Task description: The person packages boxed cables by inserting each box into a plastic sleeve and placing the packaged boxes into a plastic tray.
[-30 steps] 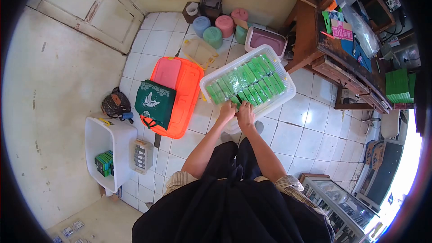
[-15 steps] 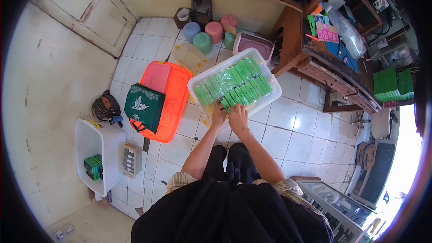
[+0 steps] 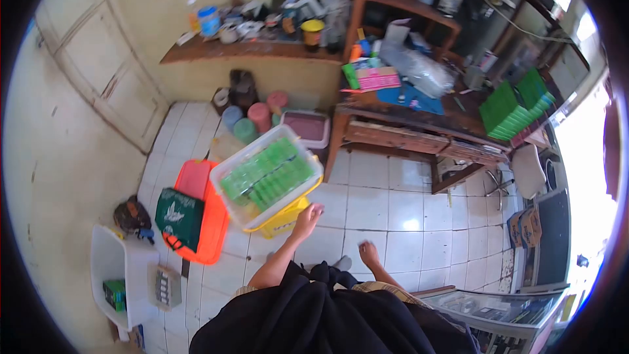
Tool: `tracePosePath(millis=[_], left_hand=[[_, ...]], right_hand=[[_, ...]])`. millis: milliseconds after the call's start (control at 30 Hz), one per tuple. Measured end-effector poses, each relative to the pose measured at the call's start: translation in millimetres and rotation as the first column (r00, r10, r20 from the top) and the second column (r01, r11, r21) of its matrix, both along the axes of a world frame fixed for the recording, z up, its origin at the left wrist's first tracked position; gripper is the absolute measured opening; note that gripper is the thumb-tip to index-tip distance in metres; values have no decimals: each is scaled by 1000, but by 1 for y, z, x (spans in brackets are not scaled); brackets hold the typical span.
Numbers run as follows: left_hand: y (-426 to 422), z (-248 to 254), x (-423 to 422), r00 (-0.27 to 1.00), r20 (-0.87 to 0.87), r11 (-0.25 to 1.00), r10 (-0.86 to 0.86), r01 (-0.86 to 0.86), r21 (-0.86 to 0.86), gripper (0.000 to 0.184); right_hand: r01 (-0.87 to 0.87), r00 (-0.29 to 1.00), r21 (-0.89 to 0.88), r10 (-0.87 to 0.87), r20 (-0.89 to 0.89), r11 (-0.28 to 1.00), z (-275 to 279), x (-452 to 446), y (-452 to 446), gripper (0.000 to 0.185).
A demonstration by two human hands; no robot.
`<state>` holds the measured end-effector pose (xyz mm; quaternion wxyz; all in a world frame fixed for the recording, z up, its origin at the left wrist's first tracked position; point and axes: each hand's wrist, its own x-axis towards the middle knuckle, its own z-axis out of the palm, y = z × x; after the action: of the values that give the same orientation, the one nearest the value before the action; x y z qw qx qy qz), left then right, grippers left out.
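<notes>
My left hand (image 3: 308,221) is raised beside the near right corner of a white bin (image 3: 316,183), its fingers curled; whether something small is in them I cannot make out. Rows of green packets in clear wrap (image 3: 268,170) fill most of the bin, with a gap at its near left end. Yellow plastic (image 3: 284,218) shows under the bin's near side. Lower down and to the right, my right hand (image 3: 368,250) hangs over the tiles with its fingers curled, touching nothing visible.
An orange lid (image 3: 215,223) with a dark green bag (image 3: 180,218) lies left of the bin. A white tub (image 3: 108,265) stands farther left. Ahead is a wooden desk (image 3: 393,132) bearing stacked green boxes (image 3: 514,106). A glass cabinet (image 3: 504,305) stands at the lower right.
Both hands have left the green packets and moved apart, the right one farther toward the right. The view has tilted up and turned right, showing more of the desk and shelf.
</notes>
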<state>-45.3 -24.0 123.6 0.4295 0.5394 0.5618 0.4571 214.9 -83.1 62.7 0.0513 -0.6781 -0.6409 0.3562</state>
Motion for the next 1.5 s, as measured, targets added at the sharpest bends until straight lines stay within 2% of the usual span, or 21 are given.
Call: tracePosePath(millis=[33, 100, 133, 167, 233, 267, 333, 433, 567, 633, 667, 767, 833, 967, 1067, 1133, 1200, 1300, 1367, 1433, 1500], left_hand=[[-4, -19, 7, 992, -112, 998, -60, 62, 12, 18], [-20, -53, 5, 873, -400, 949, -279, 187, -254, 22], [-35, -80, 0, 855, -431, 951, -289, 207, -228, 23], [-52, -88, -2, 881, -395, 947, -259, 150, -285, 23], [-64, -127, -19, 746, -504, 873, -436, 214, -438, 26], [-70, -154, -25, 770, -467, 866, -435, 215, -452, 25], [-82, -144, -14, 939, -188, 829, -287, 145, -541, 23], [-73, -117, 8, 818, -304, 745, -488, 209, -634, 22], [-31, -142, 42, 704, -338, 685, -625, 287, -670, 23], [0, -147, 77, 860, -244, 710, -449, 178, -682, 27], [20, -150, 95, 858, -234, 712, -456, 194, -675, 27], [89, -152, 149, 894, -178, 814, -411, 272, -513, 25], [131, -128, 193, 854, -210, 846, -476, 379, -376, 21], [212, -76, 276, 863, -33, 851, -504, 490, -189, 21], [259, -10, 343, 720, 127, 718, -683, 693, -66, 23], [281, 44, 387, 604, 216, 618, -767, 786, -3, 25], [307, 99, 432, 493, 314, 545, -811, 833, 100, 26], [357, 155, 496, 456, 423, 587, -783, 767, 259, 27], [394, 181, 532, 561, 340, 656, -755, 667, 354, 30], [426, 198, 568, 700, 310, 732, -643, 442, 519, 38], [458, 208, 590, 771, 277, 767, -573, 386, 513, 45]], right_hand=[[79, 995, -102, -72, 75, 992, -23, 35, -20, 22], [184, 967, -272, -124, 221, 945, -120, 119, -68, 23], [256, 955, -328, -185, 232, 909, -82, 136, -87, 22], [498, 867, -375, -456, 200, 782, -60, 152, -103, 21], [566, 821, -281, -559, 115, 775, -84, 194, -141, 22], [618, 786, -226, -595, 165, 753, -73, 199, -151, 22], [697, 710, -256, -694, 120, 670, -37, 204, -165, 22], [773, 595, -330, -800, 79, 542, -33, 210, -182, 23], [736, 644, -322, -763, 61, 596, -110, 216, -185, 26], [713, 676, -288, -736, 40, 639, -134, 226, -163, 30], [723, 668, -274, -743, 45, 634, -128, 236, -140, 30], [754, 565, -358, -822, -74, 551, -101, 270, -68, 29], [701, 641, -283, -752, -152, 655, -78, 299, -19, 24], [653, 752, 91, -629, -197, 752, -35, 353, 97, 25], [660, 751, 415, -566, -340, 626, 67, 370, 180, 23], [598, 782, 619, -539, -312, 509, 139, 376, 221, 14], [550, 816, 725, -453, -359, 414, 206, 383, 256, 13], [586, 792, 750, -412, -450, 307, 255, 405, 303, 19], [577, 796, 759, -417, -439, 302, 287, 416, 329, 23], [414, 849, 894, -426, -312, 170, 307, 418, 352, 38], [418, 850, 891, -421, -316, 176, 314, 418, 368, 44]])
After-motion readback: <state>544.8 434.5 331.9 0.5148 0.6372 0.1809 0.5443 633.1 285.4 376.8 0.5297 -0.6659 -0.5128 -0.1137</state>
